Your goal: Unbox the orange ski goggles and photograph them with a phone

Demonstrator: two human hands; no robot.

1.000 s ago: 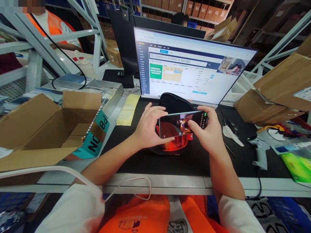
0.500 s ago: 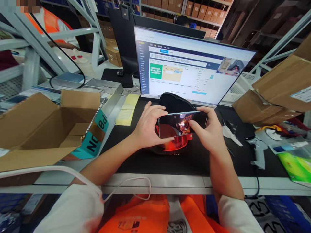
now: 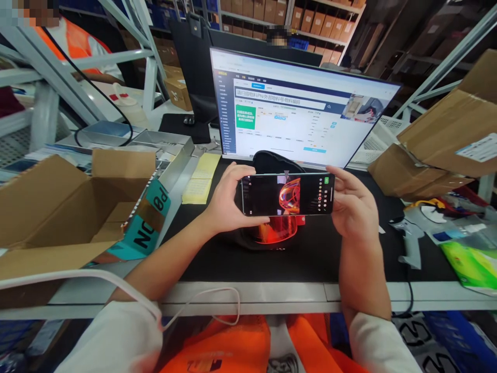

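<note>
Both hands hold a phone over red goggles on a black mat.

The left hand (image 3: 227,204) clamps the phone's (image 3: 287,194) left end, thumb below and fingers curled over the top; the right hand (image 3: 351,204) cups the right end — screen facing the person. It lies sideways, long axis left to right, just above the goggles (image 3: 274,230). An open cardboard box (image 3: 77,207) sits left, a monitor (image 3: 298,109) behind — warehouse shelving beyond.

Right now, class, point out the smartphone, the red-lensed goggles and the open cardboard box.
smartphone (image 3: 287,195): head view, middle of its screen.
red-lensed goggles (image 3: 276,230): head view, red lens below the phone.
open cardboard box (image 3: 58,207): head view, inner wall.
</note>
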